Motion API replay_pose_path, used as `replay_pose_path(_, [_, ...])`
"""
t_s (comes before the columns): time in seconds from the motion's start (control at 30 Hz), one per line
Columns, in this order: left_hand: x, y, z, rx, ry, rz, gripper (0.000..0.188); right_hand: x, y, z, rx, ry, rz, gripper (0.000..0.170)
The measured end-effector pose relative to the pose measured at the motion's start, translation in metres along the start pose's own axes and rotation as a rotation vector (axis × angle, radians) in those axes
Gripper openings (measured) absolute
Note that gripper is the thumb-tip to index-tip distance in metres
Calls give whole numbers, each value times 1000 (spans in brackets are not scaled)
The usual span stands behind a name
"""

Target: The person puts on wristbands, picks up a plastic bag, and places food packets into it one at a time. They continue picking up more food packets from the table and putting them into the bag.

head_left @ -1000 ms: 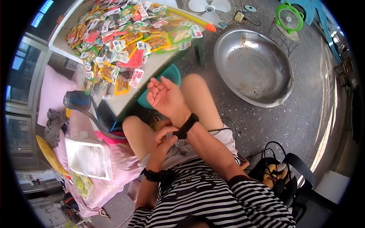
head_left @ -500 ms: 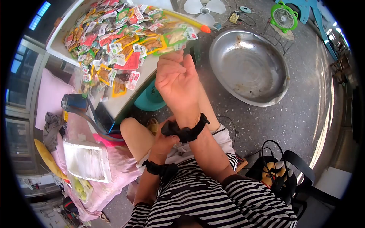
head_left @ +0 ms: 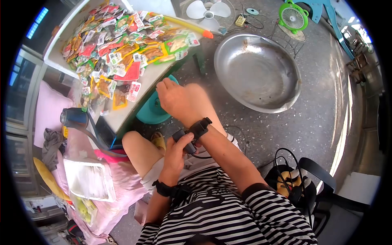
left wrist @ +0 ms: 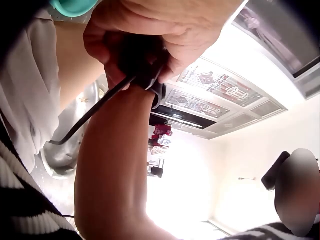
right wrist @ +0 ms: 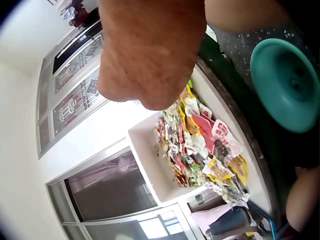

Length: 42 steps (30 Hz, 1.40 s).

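Observation:
My left hand (head_left: 175,153) pinches a small black camera (head_left: 183,142) on the strap (head_left: 199,128) round my right wrist. In the left wrist view, thumb and fingers of the left hand (left wrist: 170,22) close round the dark device, and a black cable (left wrist: 95,110) runs down from it. My right hand (head_left: 177,100) holds nothing; its back faces up and its fingers bend loosely downward over a teal basin (head_left: 149,116). In the right wrist view, the back of that hand (right wrist: 150,55) covers part of the packets on the table. A second strap (head_left: 164,188) sits round my left wrist.
Many small snack packets (head_left: 118,61) lie heaped from a white foam box onto the table (head_left: 143,96). A large metal basin (head_left: 257,73) stands on the floor, near a green fan (head_left: 293,17). A white tray (head_left: 90,179) and a pink cloth (head_left: 126,175) are at left.
My right hand has turned from palm up to back up, rising toward the table midway and then coming lower. My left hand stays at the right wrist, now gripping the camera there.

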<state>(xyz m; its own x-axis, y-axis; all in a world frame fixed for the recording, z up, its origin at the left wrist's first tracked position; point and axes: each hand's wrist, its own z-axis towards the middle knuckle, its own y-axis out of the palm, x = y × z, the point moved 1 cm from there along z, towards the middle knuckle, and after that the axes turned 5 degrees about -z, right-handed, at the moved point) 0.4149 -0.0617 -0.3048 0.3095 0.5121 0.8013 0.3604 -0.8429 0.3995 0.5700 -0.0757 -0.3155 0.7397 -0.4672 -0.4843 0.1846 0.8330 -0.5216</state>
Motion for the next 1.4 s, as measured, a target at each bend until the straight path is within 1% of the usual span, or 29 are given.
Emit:
replay_pose_path(0.07, [-6,0,3,-1,-38,-57,29,2,-2,-5,-109,-162,-99,12])
replay_pose_path(0.17, [-13,1,2,21,-73,-72,31,3,9,-18,-174,-195,-106,17])
replay_pose_path(0.27, [-24,8,-2,65,-90,-96,32,5,11,-29,-366,-237,-146,19])
replay_pose_path(0.3, [-27,10,-3,82,-97,-112,33,7,9,-31,-404,-210,-148,20])
replay_pose_path(0.37, [-25,13,-7,20,-129,-41,31,14,3,-30,-478,-156,-154,21])
replay_pose_path(0.4, [-24,15,-8,-13,-142,-8,31,12,-13,-18,-557,72,24,18])
replay_pose_path(0.43, [-26,13,-7,-56,-156,54,38,4,-40,2,-630,300,202,15])
replay_pose_path(0.47, [-26,13,-7,-99,-98,84,38,0,-54,15,-696,528,380,13])
replay_pose_path(0.53, [-27,15,-6,-180,19,144,40,21,-33,9,-546,822,1014,16])
replay_pose_path(0.57, [-23,15,-7,-211,5,132,46,25,-29,9,-445,961,1330,18])
replay_pose_path(0.67, [-17,14,-7,-259,32,78,49,43,-35,11,-271,1021,1477,19])
replay_pose_path(0.7, [-16,13,-7,-252,15,71,48,46,-42,14,-245,1082,1506,19])
replay_pose_path(0.8, [-16,14,-5,-255,-25,50,43,65,-39,7,-154,1140,1472,18])
replay_pose_path(0.87, [-20,17,-2,-284,-33,41,38,70,-34,1,-116,1138,1417,19])
replay_pose_path(1.0, [-22,25,-2,-225,-30,19,28,68,-30,-8,-101,1062,1239,17])
replay_pose_path(1.1, [-22,29,-4,-214,-22,5,26,66,-30,-13,-75,739,814,16])
replay_pose_path(1.2, [-21,30,-3,-218,-19,-23,24,72,-22,-19,26,281,267,12])
replay_pose_path(1.3, [-17,33,-6,-225,-9,-12,24,69,-26,-18,-19,31,-154,9])
replay_pose_path(1.4, [-18,34,-6,-233,-12,-11,24,56,-37,-13,-213,21,-258,5])
